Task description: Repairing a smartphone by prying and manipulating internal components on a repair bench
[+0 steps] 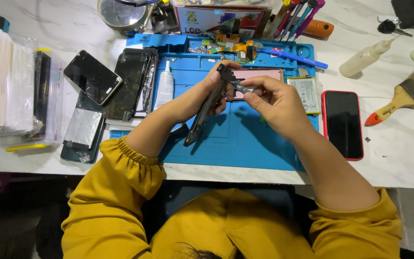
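The mat point(245, 144) is bright blue on a white, faintly grey-veined desk point(389, 168). The sleeves point(116, 192) are mustard yellow. The phone frame point(206, 112) in the left hand is black. A red-cased phone point(342, 124) shows a black screen. The brush point(406, 98) has an orange-tipped wooden handle. The glue tube point(165, 88) is white.

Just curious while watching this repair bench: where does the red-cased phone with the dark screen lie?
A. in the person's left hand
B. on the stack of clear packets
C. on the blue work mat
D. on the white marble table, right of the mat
D: the red-cased phone with the dark screen lies flat on the white marble table, just off the right edge of the blue work mat.
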